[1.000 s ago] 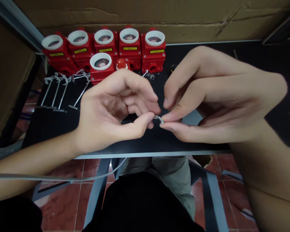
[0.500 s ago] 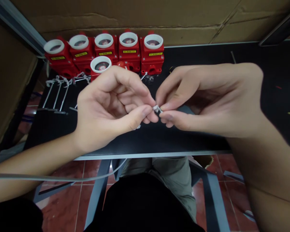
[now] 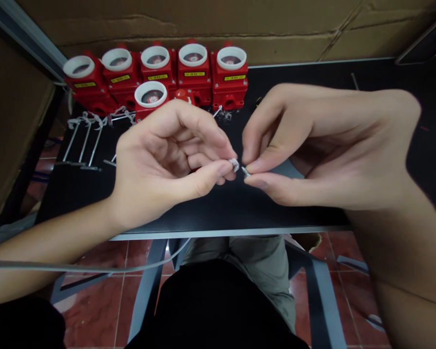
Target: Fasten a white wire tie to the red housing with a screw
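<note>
Between thumb and fingertips, my left hand (image 3: 174, 160) pinches a small pale metal piece (image 3: 234, 165), perhaps a clip; most of it is covered by the fingers. Just to its right, my right hand (image 3: 323, 150) grips a small screw (image 3: 245, 171) between thumb and index finger, its threaded tip pointing left. A narrow gap separates the screw from the pale piece. Both hands are held above the black tabletop (image 3: 218, 213), close to its front edge.
Red boxes with white round rims (image 3: 231, 58) stand in a row at the back left, and another red box (image 3: 150, 94) sits in front. Thin metal rods (image 3: 94, 145) with pale ties lie left of my hands. A cardboard wall (image 3: 276, 34) runs behind the table.
My right hand has moved away to the right with the screw, which was touching the pale piece before. My left hand stays nearly where it was, still pinching that piece.
</note>
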Action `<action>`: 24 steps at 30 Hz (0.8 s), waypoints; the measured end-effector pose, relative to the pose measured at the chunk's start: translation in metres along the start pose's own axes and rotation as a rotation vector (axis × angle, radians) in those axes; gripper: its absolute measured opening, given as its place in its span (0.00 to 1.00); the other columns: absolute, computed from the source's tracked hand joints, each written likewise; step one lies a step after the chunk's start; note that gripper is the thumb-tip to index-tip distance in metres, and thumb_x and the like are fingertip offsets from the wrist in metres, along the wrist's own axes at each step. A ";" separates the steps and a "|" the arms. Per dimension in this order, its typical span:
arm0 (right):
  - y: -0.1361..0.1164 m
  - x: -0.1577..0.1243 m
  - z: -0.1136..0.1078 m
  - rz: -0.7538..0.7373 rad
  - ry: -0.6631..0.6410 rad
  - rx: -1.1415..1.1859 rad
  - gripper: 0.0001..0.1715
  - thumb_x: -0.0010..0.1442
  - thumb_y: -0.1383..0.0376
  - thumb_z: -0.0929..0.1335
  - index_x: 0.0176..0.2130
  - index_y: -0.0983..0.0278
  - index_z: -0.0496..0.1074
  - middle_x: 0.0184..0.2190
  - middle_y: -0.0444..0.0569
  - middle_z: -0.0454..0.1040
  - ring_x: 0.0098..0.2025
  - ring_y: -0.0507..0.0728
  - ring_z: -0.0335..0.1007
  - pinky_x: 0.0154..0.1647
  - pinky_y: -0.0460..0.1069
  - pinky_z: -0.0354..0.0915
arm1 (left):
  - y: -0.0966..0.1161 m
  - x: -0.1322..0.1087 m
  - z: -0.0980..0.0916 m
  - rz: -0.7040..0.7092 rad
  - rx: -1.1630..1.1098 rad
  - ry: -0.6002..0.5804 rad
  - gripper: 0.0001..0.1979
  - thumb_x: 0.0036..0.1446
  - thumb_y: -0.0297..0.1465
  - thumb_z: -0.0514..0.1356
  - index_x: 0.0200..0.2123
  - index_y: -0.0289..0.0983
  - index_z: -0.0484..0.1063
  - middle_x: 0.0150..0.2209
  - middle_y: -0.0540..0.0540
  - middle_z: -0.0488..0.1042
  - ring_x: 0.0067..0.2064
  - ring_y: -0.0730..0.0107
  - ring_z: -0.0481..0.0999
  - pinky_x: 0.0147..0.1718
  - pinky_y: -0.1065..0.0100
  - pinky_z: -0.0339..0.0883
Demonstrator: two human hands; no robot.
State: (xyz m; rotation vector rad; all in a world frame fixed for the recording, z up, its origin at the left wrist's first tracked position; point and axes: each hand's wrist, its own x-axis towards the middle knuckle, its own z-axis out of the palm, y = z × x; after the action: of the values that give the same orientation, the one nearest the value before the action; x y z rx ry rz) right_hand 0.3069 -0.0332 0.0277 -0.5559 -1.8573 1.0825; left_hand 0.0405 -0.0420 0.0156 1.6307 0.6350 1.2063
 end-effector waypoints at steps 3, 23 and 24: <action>0.001 0.002 0.000 -0.037 0.032 -0.091 0.15 0.68 0.63 0.92 0.36 0.56 0.90 0.47 0.45 0.87 0.40 0.53 0.83 0.37 0.48 0.84 | -0.004 0.000 -0.004 0.039 0.041 -0.040 0.16 0.69 0.18 0.82 0.46 0.43 0.85 0.45 0.55 0.95 0.44 0.69 0.98 0.47 0.73 0.94; 0.007 0.001 0.006 -0.181 0.114 -0.208 0.13 0.65 0.68 0.89 0.35 0.57 0.88 0.44 0.46 0.89 0.37 0.54 0.81 0.31 0.49 0.83 | -0.016 0.001 -0.013 0.209 0.109 -0.102 0.11 0.74 0.19 0.80 0.50 0.40 0.88 0.47 0.52 0.96 0.42 0.62 1.01 0.43 0.72 0.97; 0.004 0.001 0.004 -0.163 0.099 -0.218 0.12 0.67 0.69 0.88 0.36 0.57 0.89 0.44 0.46 0.89 0.38 0.54 0.81 0.33 0.48 0.84 | -0.016 0.001 -0.013 0.200 0.112 -0.103 0.11 0.74 0.19 0.80 0.50 0.40 0.88 0.47 0.52 0.97 0.43 0.62 1.01 0.43 0.72 0.96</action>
State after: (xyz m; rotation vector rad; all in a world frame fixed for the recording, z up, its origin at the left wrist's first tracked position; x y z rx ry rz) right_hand 0.3029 -0.0325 0.0236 -0.5615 -1.9088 0.7389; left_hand 0.0312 -0.0299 0.0023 1.8738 0.4904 1.2378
